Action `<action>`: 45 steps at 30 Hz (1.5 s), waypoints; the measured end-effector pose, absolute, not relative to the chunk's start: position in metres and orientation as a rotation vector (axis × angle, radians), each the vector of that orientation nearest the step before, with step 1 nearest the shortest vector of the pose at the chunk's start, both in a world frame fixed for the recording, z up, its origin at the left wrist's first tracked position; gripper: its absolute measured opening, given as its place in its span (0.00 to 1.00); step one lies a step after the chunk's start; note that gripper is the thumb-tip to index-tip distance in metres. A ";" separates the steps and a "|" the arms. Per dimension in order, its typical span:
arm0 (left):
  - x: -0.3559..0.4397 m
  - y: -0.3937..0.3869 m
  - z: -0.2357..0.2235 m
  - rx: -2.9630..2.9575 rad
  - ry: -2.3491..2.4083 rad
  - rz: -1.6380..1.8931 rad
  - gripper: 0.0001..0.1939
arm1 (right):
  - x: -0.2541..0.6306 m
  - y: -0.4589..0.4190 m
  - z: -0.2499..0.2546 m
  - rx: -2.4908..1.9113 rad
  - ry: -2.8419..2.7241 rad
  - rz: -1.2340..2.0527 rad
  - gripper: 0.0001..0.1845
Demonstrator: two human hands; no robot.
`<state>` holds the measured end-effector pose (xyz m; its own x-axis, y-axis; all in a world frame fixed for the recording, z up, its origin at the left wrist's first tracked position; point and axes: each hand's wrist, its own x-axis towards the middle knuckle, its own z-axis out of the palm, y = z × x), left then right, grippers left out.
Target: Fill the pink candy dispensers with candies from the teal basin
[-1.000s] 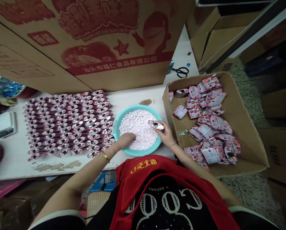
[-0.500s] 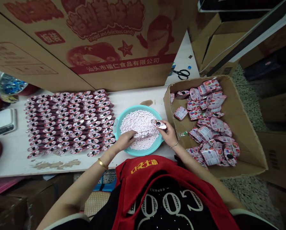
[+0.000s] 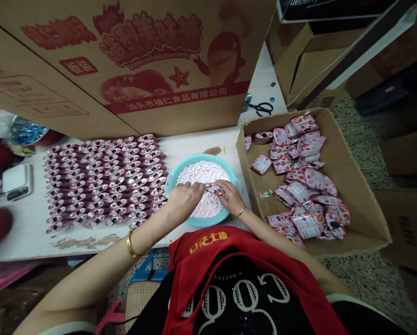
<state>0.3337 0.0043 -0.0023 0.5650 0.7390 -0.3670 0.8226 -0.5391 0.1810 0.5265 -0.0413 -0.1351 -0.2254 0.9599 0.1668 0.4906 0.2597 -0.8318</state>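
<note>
A teal plastic basin (image 3: 202, 158) stands on the white table, filled with small pale pink candies (image 3: 203, 173). My left hand (image 3: 184, 199) is curled above the candies, and I cannot tell whether its fingers hold any. My right hand (image 3: 231, 197) grips a small foil candy packet (image 3: 214, 189) over the basin. The packet is partly hidden by my fingers, and my left fingertips are right beside its edge.
Close rows of sealed packets (image 3: 104, 181) lie left of the basin. To the right, an open cardboard box (image 3: 355, 200) holds loose pink packets (image 3: 299, 186). A large printed carton (image 3: 124, 70) overhangs the table's far side. Scissors (image 3: 262, 109) and a digital scale (image 3: 16, 182) lie farther off.
My left hand has lifted from the candies and moved toward the basin's middle. My right hand has brought the packet lower and left, so both hands now meet over the basin.
</note>
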 end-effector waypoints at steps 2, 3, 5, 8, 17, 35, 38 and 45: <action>0.335 0.004 0.005 2.479 1.258 -0.318 0.12 | 0.527 -0.042 -0.136 -1.320 -1.790 0.877 0.21; 0.332 0.005 0.008 2.486 1.253 -0.315 0.12 | 0.527 -0.042 -0.136 -1.322 -1.760 0.893 0.20; 0.324 0.007 0.013 2.495 1.256 -0.323 0.11 | 0.528 -0.044 -0.134 -1.309 -1.698 0.945 0.18; 0.311 0.003 0.008 2.438 1.208 -0.258 0.12 | 0.524 -0.048 -0.128 -1.248 -1.626 1.093 0.17; 0.270 -0.070 -0.042 2.081 1.268 0.024 0.15 | 0.502 -0.065 -0.101 -1.064 -1.745 1.355 0.25; 0.150 -0.140 -0.167 1.926 2.014 0.322 0.29 | 0.682 0.056 -0.183 -2.655 -1.970 0.566 0.47; 0.168 -0.120 -0.146 1.953 1.928 0.437 0.24 | 0.692 0.048 -0.187 -2.404 -1.908 0.671 0.37; 0.257 -0.013 -0.149 2.175 1.474 0.036 0.16 | 0.680 0.005 -0.148 -1.743 -1.131 0.878 0.28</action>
<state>0.2575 -0.0129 -0.1493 0.4110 0.8753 -0.2548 0.8619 -0.2820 0.4214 0.6798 0.0050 -0.1484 0.3422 0.9340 -0.1027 0.3310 -0.2221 -0.9171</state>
